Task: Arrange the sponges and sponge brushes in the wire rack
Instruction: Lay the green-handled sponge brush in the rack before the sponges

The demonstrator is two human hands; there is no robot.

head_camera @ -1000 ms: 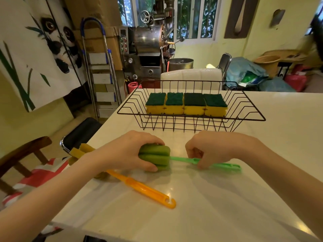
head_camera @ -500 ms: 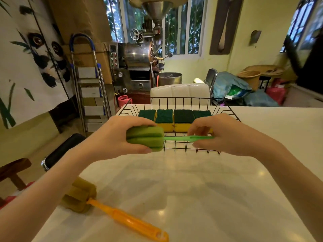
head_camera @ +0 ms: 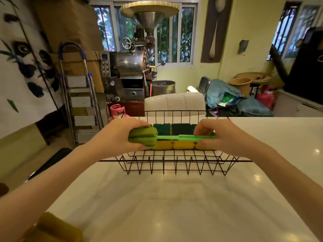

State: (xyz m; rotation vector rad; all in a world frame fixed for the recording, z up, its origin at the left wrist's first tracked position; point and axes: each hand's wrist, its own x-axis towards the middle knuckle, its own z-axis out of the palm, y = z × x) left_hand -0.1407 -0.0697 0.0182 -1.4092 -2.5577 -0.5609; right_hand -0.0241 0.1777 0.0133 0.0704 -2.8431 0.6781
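A black wire rack (head_camera: 174,165) stands on the white table, holding a row of yellow sponges with dark green tops (head_camera: 181,130) along its back. Over the rack I hold a green sponge brush (head_camera: 167,137) level. My left hand (head_camera: 118,137) grips its green foam head, and my right hand (head_camera: 225,137) pinches its thin plastic handle. The brush hangs in front of the sponges, above the rack's front part. A yellow-brown foam head of a second sponge brush (head_camera: 52,229) lies at the table's near left corner; its handle is out of view.
The white table (head_camera: 174,206) stretches toward me in front of the rack. Behind the rack stands a white padded chair back (head_camera: 174,103). A stepladder (head_camera: 82,102) and a metal roasting machine (head_camera: 134,67) are beyond the table's left.
Both hands lifted the green sponge brush off the table and carried it forward and up, over the rack. The orange-handled brush stayed on the table and slid to the view's bottom left.
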